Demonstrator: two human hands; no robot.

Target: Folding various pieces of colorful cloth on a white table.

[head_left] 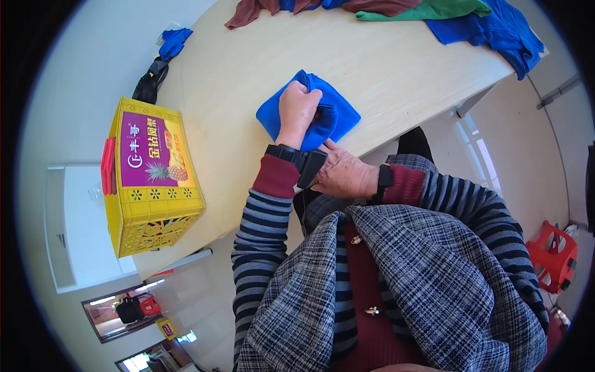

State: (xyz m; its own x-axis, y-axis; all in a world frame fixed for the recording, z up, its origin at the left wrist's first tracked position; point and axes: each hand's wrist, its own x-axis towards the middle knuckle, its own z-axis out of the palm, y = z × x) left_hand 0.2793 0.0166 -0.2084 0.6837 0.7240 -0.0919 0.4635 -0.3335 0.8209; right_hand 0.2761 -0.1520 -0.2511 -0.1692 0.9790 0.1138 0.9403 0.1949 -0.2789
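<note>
I'm looking at a person at a pale wooden table. A blue cloth lies on the table, close to the edge near the person's tummy. It looks folded, with one corner to the left, one to the right, and a bit standing up in the middle.

Pretend the blue cloth is the middle of a clock, with twelve at the far side. The left hand is right on top of it, curled up like a fist, and it has a fold of the cloth pinched tight. The right hand is at five o'clock, just beside the cloth by the table's edge. Some of its fingers are hidden behind the black wrist box on the left arm, so I can't tell how far open it is or if it has hold of anything.

Between eight and nine o'clock sits a yellow crate with a pineapple picture and a red handle. A crumpled blue bundle is at ten. Brown cloth is at eleven, green cloth between one and two, and a bigger blue heap at two. Far off at four o'clock is a red stool.
</note>
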